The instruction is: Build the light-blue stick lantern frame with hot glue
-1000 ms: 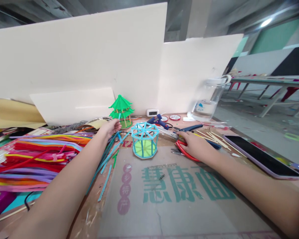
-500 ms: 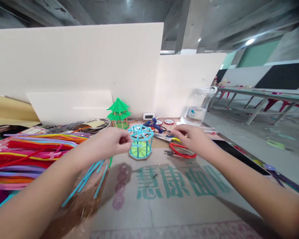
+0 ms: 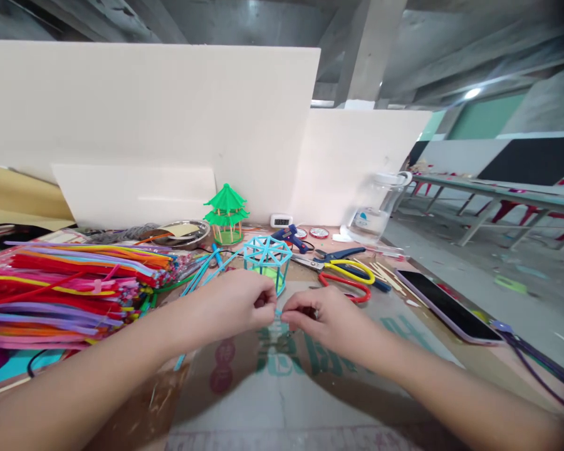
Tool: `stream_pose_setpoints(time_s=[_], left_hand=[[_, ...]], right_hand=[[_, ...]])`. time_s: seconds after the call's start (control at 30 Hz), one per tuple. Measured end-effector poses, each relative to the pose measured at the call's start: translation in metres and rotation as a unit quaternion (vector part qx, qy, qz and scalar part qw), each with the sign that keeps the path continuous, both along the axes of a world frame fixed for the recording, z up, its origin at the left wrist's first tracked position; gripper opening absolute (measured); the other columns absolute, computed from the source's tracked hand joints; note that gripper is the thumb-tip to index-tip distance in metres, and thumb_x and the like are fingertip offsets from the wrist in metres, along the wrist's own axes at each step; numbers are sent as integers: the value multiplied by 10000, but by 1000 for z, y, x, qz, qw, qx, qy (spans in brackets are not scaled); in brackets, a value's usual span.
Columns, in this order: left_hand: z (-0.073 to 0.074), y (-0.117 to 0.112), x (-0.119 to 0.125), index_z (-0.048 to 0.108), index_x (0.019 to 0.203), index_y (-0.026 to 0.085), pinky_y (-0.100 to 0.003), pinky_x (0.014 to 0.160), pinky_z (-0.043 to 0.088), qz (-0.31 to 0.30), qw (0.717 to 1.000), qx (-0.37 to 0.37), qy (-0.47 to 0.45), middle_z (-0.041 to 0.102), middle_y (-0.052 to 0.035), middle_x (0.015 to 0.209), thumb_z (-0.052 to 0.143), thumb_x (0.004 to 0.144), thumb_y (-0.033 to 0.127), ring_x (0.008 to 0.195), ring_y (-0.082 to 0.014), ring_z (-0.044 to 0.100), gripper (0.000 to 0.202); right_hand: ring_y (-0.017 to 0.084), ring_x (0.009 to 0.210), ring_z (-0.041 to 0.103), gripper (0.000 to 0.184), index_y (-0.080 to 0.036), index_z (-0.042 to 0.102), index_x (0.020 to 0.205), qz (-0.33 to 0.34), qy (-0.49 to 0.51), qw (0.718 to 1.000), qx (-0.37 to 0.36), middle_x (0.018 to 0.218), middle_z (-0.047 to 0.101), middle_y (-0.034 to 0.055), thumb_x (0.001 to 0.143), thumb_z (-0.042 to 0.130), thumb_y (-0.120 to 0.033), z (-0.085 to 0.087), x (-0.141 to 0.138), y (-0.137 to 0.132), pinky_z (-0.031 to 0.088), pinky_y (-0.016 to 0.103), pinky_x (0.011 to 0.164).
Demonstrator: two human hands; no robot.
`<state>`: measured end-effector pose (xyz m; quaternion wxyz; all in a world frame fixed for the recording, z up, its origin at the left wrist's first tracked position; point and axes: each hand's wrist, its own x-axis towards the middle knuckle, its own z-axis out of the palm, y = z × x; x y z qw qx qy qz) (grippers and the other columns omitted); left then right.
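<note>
My left hand (image 3: 251, 302) and my right hand (image 3: 317, 314) meet low over the worktop, fingertips pinched. Between them shows a short blue pipe cleaner piece (image 3: 278, 313), mostly covered by the fingers; both hands appear to grip it. Just behind them stands a blue octagonal frame (image 3: 267, 249) with upright posts and a green base, partly hidden by my left hand. Several cut blue pipe cleaner strips (image 3: 200, 272) lie beyond my left wrist. Past my right hand rest red-handled scissors (image 3: 345, 285) and yellow-handled scissors (image 3: 352, 269).
Bundles of coloured pipe cleaners (image 3: 66, 294) cover the left side. At the back stand a small green pavilion (image 3: 226, 213), a glue gun (image 3: 289, 237), a white timer (image 3: 281, 220) and a clear water jug (image 3: 373, 210). A phone (image 3: 444, 305) lies at the right.
Both hands have come closer to me and together, away from the blue frame and the scissors. My right hand has joined my left at the short blue piece.
</note>
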<state>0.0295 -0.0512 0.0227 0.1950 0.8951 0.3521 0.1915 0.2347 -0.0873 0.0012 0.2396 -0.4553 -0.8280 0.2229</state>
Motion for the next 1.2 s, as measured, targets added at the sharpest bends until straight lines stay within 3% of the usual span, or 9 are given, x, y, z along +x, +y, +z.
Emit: stream_pose_setpoints(time_s=[0.13, 0.23, 0.33, 0.43, 0.53, 0.6, 0.77, 0.97, 1.2], left_hand=[[15, 18, -12, 700, 719, 265, -226, 532, 367, 43, 992, 70, -98, 652, 8, 660, 654, 776, 213, 579, -157, 563, 90], [18, 41, -23, 761, 903, 267, -233, 821, 465, 85, 971, 157, -161, 689, -40, 938, 731, 744, 217, 944, -222, 641, 169], [11, 60, -29, 747, 1049, 264, -316, 1052, 400, 66, 975, 117, -179, 643, -63, 1194, 821, 655, 262, 1216, -288, 553, 401], [-1, 68, -28, 656, 1228, 269, -399, 1151, 306, 33, 987, 75, -139, 546, -73, 1373, 826, 648, 374, 1382, -321, 387, 613], [-11, 70, -24, 498, 1382, 247, -448, 1161, 291, 10, 993, 97, -66, 466, -101, 1452, 717, 752, 504, 1405, -310, 343, 715], [-16, 70, -21, 478, 1376, 208, -445, 1140, 325, 17, 991, 122, -50, 475, -128, 1430, 648, 800, 527, 1365, -300, 394, 680], [-22, 66, -14, 538, 1238, 152, -422, 1050, 428, 36, 988, 138, -55, 562, -140, 1273, 584, 820, 427, 1216, -290, 528, 502], [-27, 67, -12, 519, 1254, 197, -357, 935, 513, -17, 988, 133, -72, 520, -112, 1326, 592, 815, 361, 1256, -273, 496, 474], [-27, 67, -14, 520, 1257, 174, -373, 1065, 425, -14, 988, 144, -59, 537, -110, 1312, 591, 816, 319, 1271, -253, 489, 469]], right_hand=[[111, 579, 560, 235, -175, 642, 778, -44, 136, 987, -77, 685, 691, 8, 899, 555, -356, -5, 0, 9, 424, 231, 560], [97, 561, 572, 270, -165, 613, 805, -69, 257, 953, -145, 739, 717, 26, 855, 616, -430, -7, 3, 21, 474, 239, 576], [99, 570, 601, 325, -156, 612, 808, -85, 299, 937, -162, 742, 728, 35, 784, 693, -470, -10, 9, 33, 499, 248, 593], [97, 546, 598, 360, -159, 603, 783, -95, 309, 932, -161, 698, 721, 27, 753, 714, -500, -15, 13, 43, 498, 246, 573], [97, 545, 597, 361, -167, 596, 768, -81, 308, 936, -150, 687, 717, 21, 755, 706, -510, -20, 13, 48, 498, 247, 576], [98, 549, 600, 352, -172, 589, 767, -73, 308, 937, -150, 684, 715, 16, 758, 701, -506, -22, 11, 48, 499, 246, 580], [94, 532, 591, 327, -179, 572, 757, -68, 307, 934, -169, 657, 706, 6, 754, 709, -477, -22, 7, 44, 482, 229, 552], [93, 518, 584, 335, -172, 593, 734, -51, 311, 928, -202, 636, 697, 1, 747, 721, -482, -18, 6, 39, 481, 233, 554], [93, 514, 589, 374, -161, 614, 736, -40, 327, 915, -232, 641, 702, 13, 724, 741, -512, -16, 6, 37, 481, 226, 530]])
